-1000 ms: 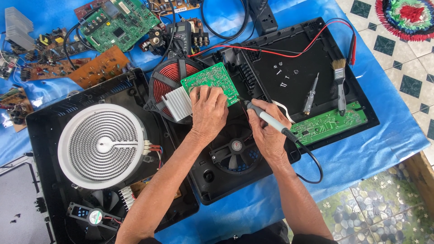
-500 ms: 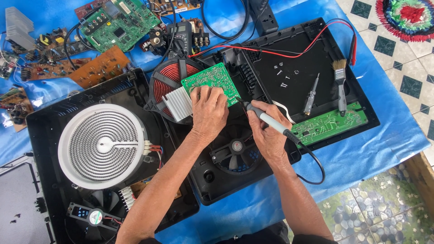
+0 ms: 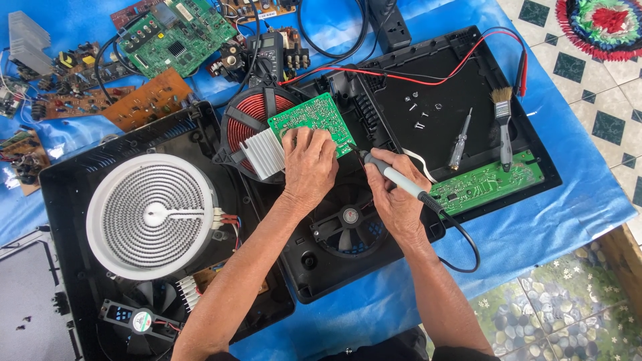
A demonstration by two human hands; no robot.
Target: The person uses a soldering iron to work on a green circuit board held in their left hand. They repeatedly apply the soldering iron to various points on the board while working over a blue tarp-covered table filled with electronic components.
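Note:
My left hand (image 3: 309, 166) presses down on a green circuit board (image 3: 311, 117) with a silver heat sink (image 3: 263, 153), lying over a red copper induction coil (image 3: 249, 117). My right hand (image 3: 394, 195) grips a grey soldering iron (image 3: 393, 175) like a pen. Its tip touches the board's lower right corner. The iron's black cord (image 3: 465, 244) loops off to the right. Both hands work above an opened black cooker shell (image 3: 348, 251) with a fan (image 3: 348, 220).
A white spiral heating plate (image 3: 152, 215) sits in a second black shell at left. A screwdriver (image 3: 459, 142), a brush (image 3: 503, 126), a long green board (image 3: 485, 182) and several screws lie on the black lid at right. Loose boards and a multimeter (image 3: 269, 55) crowd the blue sheet behind.

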